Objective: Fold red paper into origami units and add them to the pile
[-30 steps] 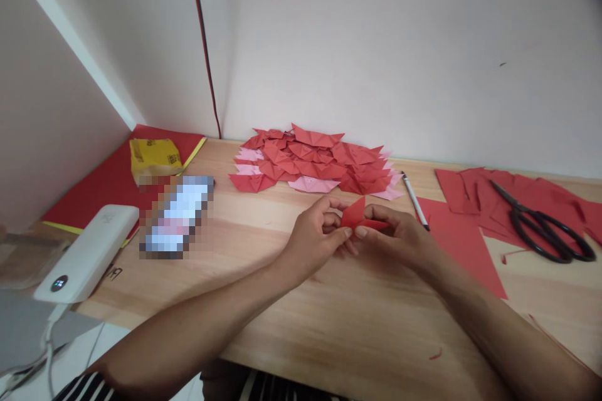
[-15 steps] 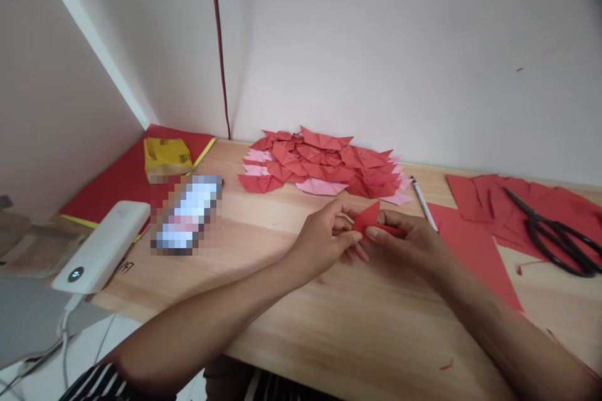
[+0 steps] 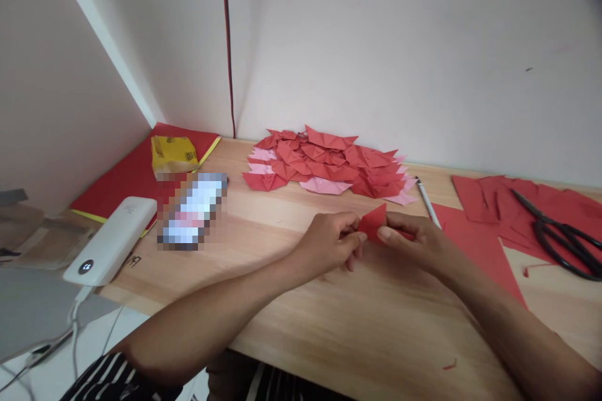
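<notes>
A small folded piece of red paper [image 3: 374, 223] is held above the wooden table, one pointed corner sticking up. My left hand [image 3: 336, 235] pinches its left edge between thumb and fingers. On the other side, my right hand [image 3: 411, 235] grips the same paper, thumb in front and fingers behind. Part of the paper is hidden behind the right fingers. Beyond my hands, against the wall, lies a pile of folded red and pink paper pieces [image 3: 324, 160] with pointed ends.
Black-handled scissors [image 3: 559, 229] rest on red paper sheets [image 3: 475, 197] at right, near a white pen [image 3: 427, 200]. At left are a white power bank [image 3: 113, 241] with a cable, a blurred phone [image 3: 192, 210] and a yellow packet [image 3: 174, 155] on dark red sheets.
The view has shifted slightly, so things on the table appear a little further right. My left fingers have curled in, and more of the red paper's face shows between my hands.
</notes>
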`<state>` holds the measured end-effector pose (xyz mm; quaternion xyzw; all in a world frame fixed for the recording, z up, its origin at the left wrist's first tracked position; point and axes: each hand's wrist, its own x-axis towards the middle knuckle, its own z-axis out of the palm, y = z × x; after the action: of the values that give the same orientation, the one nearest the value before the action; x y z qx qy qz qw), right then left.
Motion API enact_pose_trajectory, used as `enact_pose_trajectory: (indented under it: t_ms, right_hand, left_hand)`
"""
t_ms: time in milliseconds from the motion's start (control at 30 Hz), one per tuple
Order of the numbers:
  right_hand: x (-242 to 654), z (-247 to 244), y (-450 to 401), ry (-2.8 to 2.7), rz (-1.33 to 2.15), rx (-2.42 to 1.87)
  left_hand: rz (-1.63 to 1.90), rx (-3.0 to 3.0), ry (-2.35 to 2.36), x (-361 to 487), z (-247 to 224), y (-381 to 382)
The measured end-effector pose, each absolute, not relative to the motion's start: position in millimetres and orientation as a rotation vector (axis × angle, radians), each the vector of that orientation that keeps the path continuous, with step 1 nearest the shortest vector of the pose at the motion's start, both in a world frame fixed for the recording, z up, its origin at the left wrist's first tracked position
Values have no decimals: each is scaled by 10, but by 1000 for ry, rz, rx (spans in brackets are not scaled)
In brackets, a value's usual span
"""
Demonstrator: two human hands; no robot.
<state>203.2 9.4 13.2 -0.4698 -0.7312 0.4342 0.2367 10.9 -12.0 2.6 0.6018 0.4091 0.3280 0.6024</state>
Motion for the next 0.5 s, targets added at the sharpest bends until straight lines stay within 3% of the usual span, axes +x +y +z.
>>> enact_pose_trajectory:
  t_ms: [333, 500]
  right_hand:
    - [2002, 140, 39, -2154, 1154, -1252]
    - [2006, 174, 58, -2169, 1312, -1153]
  left_hand:
    - [701, 1593, 1090, 83, 60, -110]
    - [688, 1493, 992, 69, 36, -88]
